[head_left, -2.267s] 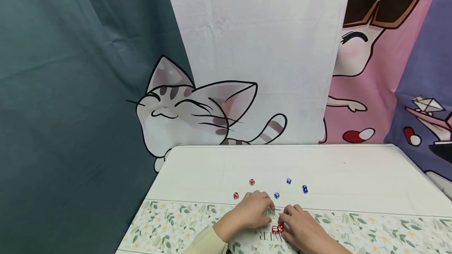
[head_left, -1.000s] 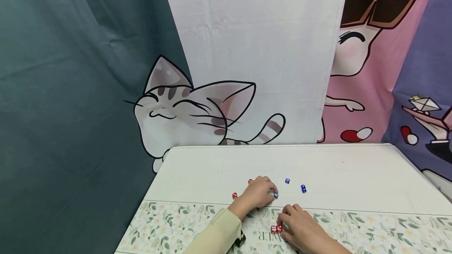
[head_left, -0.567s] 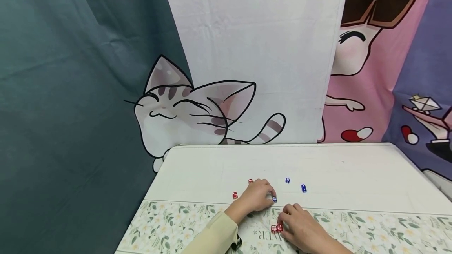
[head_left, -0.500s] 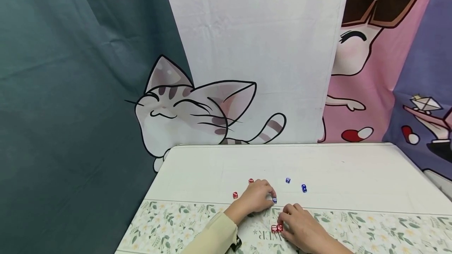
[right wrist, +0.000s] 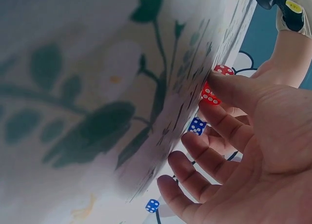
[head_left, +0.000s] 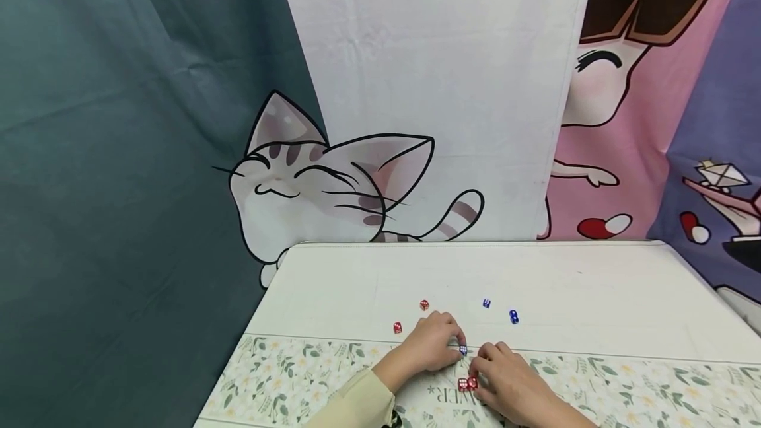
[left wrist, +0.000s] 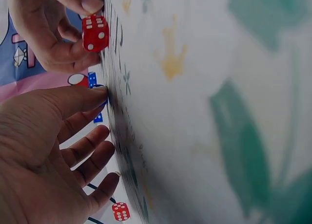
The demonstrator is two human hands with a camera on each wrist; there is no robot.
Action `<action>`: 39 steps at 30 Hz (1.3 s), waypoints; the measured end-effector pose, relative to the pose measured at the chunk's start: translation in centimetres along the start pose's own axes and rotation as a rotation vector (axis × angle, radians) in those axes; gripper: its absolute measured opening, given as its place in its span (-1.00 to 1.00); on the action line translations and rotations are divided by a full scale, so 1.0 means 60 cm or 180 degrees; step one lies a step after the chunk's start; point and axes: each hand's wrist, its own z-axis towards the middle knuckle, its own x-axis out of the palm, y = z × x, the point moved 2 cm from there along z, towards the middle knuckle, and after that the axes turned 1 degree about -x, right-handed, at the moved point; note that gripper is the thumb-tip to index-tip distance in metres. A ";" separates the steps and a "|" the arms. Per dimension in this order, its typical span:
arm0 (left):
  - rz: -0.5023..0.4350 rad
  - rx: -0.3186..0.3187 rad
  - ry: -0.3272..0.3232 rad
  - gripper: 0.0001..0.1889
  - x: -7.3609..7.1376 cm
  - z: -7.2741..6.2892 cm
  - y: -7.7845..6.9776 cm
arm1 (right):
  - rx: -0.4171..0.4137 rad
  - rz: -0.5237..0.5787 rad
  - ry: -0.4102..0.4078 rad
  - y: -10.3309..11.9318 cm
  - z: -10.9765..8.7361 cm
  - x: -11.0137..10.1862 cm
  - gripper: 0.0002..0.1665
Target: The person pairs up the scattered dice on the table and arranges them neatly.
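My left hand (head_left: 433, 343) pinches a blue die (head_left: 463, 350) between thumb and forefinger, low over the flowered strip of the table. In the left wrist view that die is mostly hidden behind the thumb. My right hand (head_left: 512, 378) holds a red die (head_left: 472, 383) between thumb and forefinger. Against it on the left sits a second red die (head_left: 462, 384), and the two form a short row. The right wrist view shows the gripped red die (right wrist: 210, 95) by the right fingertips, with the blue die (right wrist: 197, 125) just beyond.
Farther back on the white table (head_left: 357, 276) lie two loose red dice, one nearer (head_left: 398, 327) and one farther (head_left: 425, 305). Blue dice lie at the back right: a single die (head_left: 486, 303) and a close pair (head_left: 514, 317). A cartoon curtain (head_left: 452, 84) hangs behind.
My left hand reached forward to the blue die, took hold of it and brought it back toward the red dice. My right hand has stayed at the red dice.
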 end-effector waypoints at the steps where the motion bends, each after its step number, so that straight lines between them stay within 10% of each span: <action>1: 0.0013 0.0008 0.0001 -0.89 0.000 -0.001 -0.001 | 0.0018 0.0008 0.0002 0.000 0.000 0.000 -0.79; 39: 0.0060 0.0118 0.0040 -0.87 0.008 -0.040 -0.005 | 0.0002 0.0143 0.0276 -0.005 0.005 -0.010 -0.80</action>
